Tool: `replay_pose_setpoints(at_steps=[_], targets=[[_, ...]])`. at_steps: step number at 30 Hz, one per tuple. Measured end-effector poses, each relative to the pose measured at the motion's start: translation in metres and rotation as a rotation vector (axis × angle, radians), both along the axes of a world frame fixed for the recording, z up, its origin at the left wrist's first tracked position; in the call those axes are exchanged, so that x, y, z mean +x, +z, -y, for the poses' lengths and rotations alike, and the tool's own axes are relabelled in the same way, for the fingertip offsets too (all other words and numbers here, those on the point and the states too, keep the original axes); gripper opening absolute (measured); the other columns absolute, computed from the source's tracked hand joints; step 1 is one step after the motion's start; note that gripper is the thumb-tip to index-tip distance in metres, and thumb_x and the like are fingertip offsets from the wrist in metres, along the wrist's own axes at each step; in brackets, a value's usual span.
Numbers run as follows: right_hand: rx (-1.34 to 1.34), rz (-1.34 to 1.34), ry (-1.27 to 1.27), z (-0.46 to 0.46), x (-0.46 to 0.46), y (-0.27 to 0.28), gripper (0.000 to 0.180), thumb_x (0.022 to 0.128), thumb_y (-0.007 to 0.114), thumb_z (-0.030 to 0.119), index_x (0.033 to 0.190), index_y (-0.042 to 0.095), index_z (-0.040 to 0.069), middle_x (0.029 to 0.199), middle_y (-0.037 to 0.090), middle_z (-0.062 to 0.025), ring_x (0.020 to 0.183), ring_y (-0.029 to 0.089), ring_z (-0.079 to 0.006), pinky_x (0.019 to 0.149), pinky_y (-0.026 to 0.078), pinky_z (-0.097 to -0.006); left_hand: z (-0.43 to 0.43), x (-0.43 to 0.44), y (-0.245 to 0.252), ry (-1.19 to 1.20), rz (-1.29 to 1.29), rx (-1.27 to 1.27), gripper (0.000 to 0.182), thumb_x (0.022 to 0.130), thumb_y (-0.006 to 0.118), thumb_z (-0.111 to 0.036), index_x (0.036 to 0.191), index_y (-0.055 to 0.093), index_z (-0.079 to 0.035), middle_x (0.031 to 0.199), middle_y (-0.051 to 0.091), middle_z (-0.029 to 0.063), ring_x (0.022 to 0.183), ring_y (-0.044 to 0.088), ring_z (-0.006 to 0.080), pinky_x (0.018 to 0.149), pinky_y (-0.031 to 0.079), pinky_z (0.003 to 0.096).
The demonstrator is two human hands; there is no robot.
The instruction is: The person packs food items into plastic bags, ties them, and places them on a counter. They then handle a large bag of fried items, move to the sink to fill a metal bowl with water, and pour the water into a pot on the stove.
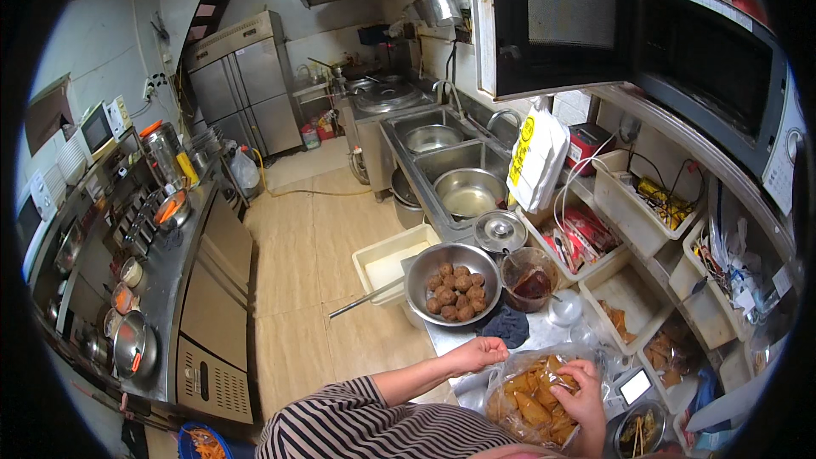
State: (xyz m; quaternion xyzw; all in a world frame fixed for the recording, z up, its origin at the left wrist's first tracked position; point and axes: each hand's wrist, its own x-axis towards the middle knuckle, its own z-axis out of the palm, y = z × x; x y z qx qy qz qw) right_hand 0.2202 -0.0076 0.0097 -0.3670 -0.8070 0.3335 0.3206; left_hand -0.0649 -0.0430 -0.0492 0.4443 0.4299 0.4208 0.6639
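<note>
A clear plastic bag (532, 395) full of golden-brown, folded pieces of food lies before me on the metal counter. My right hand (581, 386) grips the bag's right side, thumb and fingers pressed over the plastic. At the bag's upper left edge is my left hand (482, 354), its fingers curled and pinched together. Whether a bit of the film is between those fingertips I cannot tell. Beyond my left hand, a steel bowl (414, 290) holds several brown balls (456, 293) of food. A dark cloth (505, 326) lies between this bowl and the bag.
Right of the bowl stands a tub of dark red sauce (534, 280), near a steel lid (501, 231). A digital device (634, 386) with a lit screen sits right of the bag. Overhead, a microwave door (567, 19) hangs open. A double sink (440, 162) lies farther back.
</note>
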Motion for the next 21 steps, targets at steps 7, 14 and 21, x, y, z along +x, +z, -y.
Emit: replay_pose_setpoints(at_steps=[7,14,21], targets=[[-0.002,0.061,0.037,0.010,-0.002,0.011,0.047,0.063,0.076,0.018,0.104,0.061,0.001,0.115,0.051,-0.0161,0.109,0.049,-0.0314,0.094,0.039,-0.0392,0.002,0.006,0.005,0.000,0.040,0.012,0.018,0.092,0.057,-0.028,0.081,0.054,-0.014,0.062,0.041,-0.0127,0.048,0.028,-0.0004,0.041,0.020,0.0177],[-0.149,0.258,0.045,0.021,-0.003,0.028,0.081,0.058,0.080,0.027,0.128,0.048,0.002,0.143,0.025,-0.0213,0.135,0.024,-0.0370,0.109,0.026,-0.0447,-0.001,-0.010,0.004,0.052,-0.245,0.067,0.007,0.090,0.060,-0.018,0.091,0.057,-0.011,0.080,0.059,-0.0055,0.074,0.054,0.0065,0.068,0.044,0.0233],[-0.134,0.258,-0.031,0.042,0.016,0.020,0.099,0.054,0.085,0.026,0.137,0.035,0.008,0.149,0.015,-0.0176,0.135,0.025,-0.0368,0.109,0.028,-0.0436,0.011,-0.004,0.014,0.111,0.089,-0.036,0.006,0.089,0.061,-0.013,0.086,0.059,-0.009,0.070,0.052,-0.0101,0.058,0.039,-0.0010,0.052,0.030,0.0147]])
